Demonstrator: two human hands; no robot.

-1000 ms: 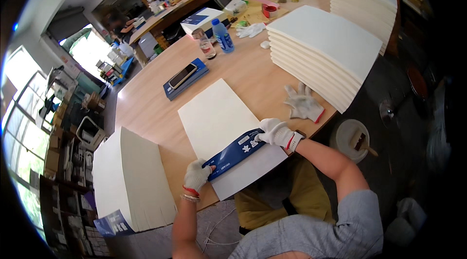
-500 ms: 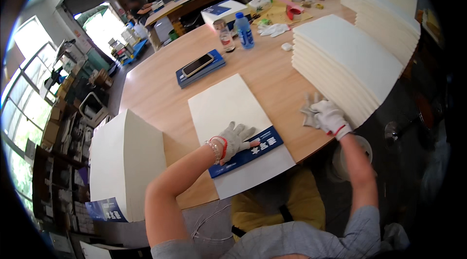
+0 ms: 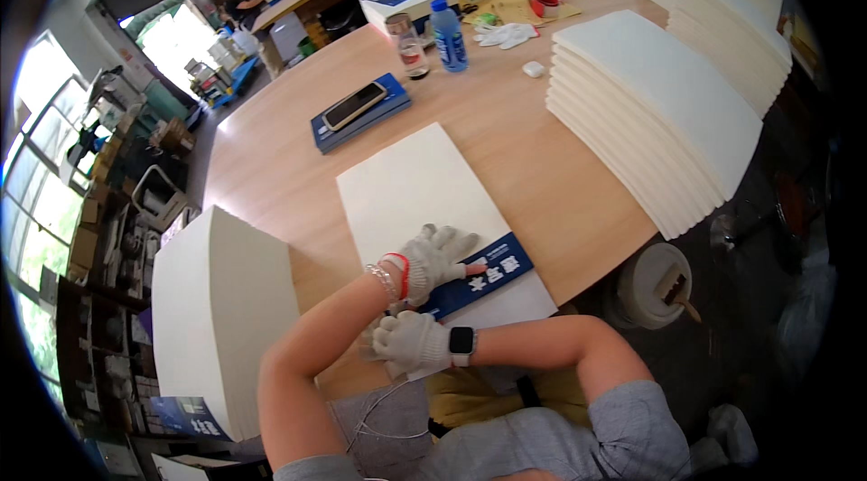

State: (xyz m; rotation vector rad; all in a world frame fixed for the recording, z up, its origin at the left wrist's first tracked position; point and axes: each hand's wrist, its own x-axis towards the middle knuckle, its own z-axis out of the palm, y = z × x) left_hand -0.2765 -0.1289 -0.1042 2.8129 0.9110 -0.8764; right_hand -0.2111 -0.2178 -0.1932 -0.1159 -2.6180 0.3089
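The left hand point(image 3: 432, 260), in a white knit glove, lies palm down with fingers spread, gripping nothing and resting on a blue printed band point(image 3: 506, 269); the right hand point(image 3: 411, 343), gloved too, is at six o'clock from it, fingers curled by the band's lower left end, and whether it has hold of anything cannot be told through the blur there. A beaded bracelet point(image 3: 381, 280) circles the left wrist, a dark-faced watch point(image 3: 461, 342) the right. The band crosses the near part of a cream board point(image 3: 397, 183), which stretches from under the left hand toward twelve o'clock on the wooden table point(image 3: 533, 165). Taking that hand as the dial's centre, a tall pale stack point(image 3: 253, 327) stands between eight and nine. At eleven, a phone point(image 3: 355, 106) lies on a flat blue box point(image 3: 388, 111). Farther off at twelve, a clear bottle point(image 3: 411, 56) stands just beside a blue bottle point(image 3: 449, 43), and a loose white glove point(image 3: 506, 36) lies toward one. A layered cream pile point(image 3: 659, 84) rises at two. At three, beyond the table's edge, a brush point(image 3: 673, 289) rests in a pale bucket point(image 3: 643, 300).
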